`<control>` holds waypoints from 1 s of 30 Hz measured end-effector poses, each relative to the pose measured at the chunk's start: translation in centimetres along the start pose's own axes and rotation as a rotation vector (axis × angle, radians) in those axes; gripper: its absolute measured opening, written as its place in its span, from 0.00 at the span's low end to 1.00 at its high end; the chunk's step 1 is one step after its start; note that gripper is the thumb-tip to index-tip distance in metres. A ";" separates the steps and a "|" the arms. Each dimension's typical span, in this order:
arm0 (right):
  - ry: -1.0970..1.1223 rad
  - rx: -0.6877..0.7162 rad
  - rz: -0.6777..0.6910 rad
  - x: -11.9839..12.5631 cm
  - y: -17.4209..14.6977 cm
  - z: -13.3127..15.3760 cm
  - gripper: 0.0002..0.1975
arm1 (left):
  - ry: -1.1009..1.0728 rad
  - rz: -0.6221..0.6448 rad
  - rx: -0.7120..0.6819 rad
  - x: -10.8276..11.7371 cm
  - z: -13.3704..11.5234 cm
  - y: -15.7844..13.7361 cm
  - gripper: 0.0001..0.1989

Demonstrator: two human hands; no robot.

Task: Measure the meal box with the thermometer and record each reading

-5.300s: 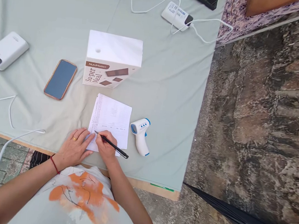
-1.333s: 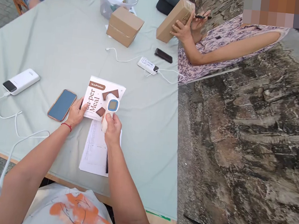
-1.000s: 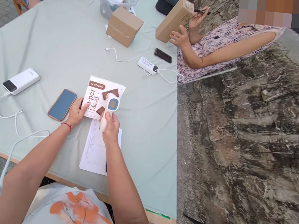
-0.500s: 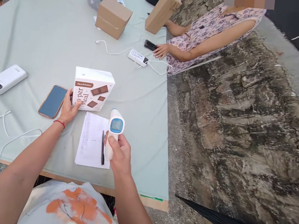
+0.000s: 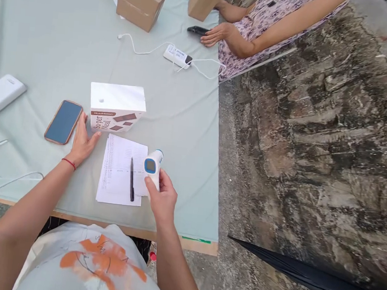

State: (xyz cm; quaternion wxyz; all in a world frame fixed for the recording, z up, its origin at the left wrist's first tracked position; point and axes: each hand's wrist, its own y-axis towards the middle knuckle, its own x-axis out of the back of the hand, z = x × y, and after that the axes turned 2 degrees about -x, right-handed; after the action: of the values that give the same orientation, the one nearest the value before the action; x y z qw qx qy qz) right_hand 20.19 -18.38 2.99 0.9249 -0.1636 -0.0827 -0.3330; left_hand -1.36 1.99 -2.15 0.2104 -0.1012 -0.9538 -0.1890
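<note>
Snugly, the right hand (image 5: 163,199) grips a white thermometer (image 5: 154,172) (blue-rimmed screen (image 5: 150,165)), left hand (image 5: 83,143) spread beside the box (image 5: 118,103).

The single view looks from the wearer's head, forward and steeply down past the shirt (image 5: 103,264), near enough that both hands (image 5: 164,200) sit mid-picture, with the desk (image 5: 65,55) to the left and rough ground (image 5: 281,158) to the right.
</note>
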 end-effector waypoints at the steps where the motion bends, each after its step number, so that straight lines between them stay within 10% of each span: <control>1: -0.090 0.013 -0.065 0.2 0.8 -1.2 0.33 | 0.043 0.021 0.011 0.3 -0.3 -1.2 0.44; 7: -0.524 0.153 -0.197 1.7 3.1 -5.7 0.30 | 0.338 0.255 -0.160 2.7 -4.4 -9.0 0.28; 12: -0.473 0.481 -0.188 0.5 1.4 -4.8 0.18 | 0.376 0.339 -0.266 2.6 -7.3 -13.3 0.20; 24: -0.150 0.403 0.399 -2.3 0.6 -2.2 0.17 | 0.555 0.480 -0.366 1.6 -8.7 -14.8 0.21; 30: 0.008 0.316 0.364 -2.4 -1.5 -2.7 0.11 | 0.620 0.491 -0.364 1.3 -8.9 -14.9 0.20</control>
State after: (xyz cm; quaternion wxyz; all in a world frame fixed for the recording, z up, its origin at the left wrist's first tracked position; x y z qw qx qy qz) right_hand 17.55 -19.04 0.17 0.9841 -0.0278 -0.0990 -0.1447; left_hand -3.38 -14.99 1.17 0.5041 -0.2991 -0.7443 -0.3200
